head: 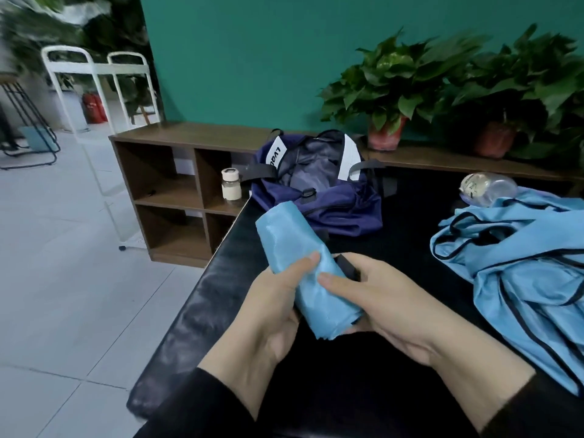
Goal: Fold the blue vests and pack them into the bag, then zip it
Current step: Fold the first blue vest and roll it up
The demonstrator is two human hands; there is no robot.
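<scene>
Both hands, left (268, 298) and right (376, 298), are gripping my rolled vest (303, 263); it's looking light, slippery, springy.

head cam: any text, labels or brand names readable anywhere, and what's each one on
"LVQ": black letters, partly cut off and seen turned on their side, on the white strap patch of the navy bag; the reading is unsure.
Clear bottle lying on the black table: its label has print, too blurred to read.
Red cylinder on the floor: a pale mark, too small to read.
Rolled blue vest, held in both hands: no text.
</scene>
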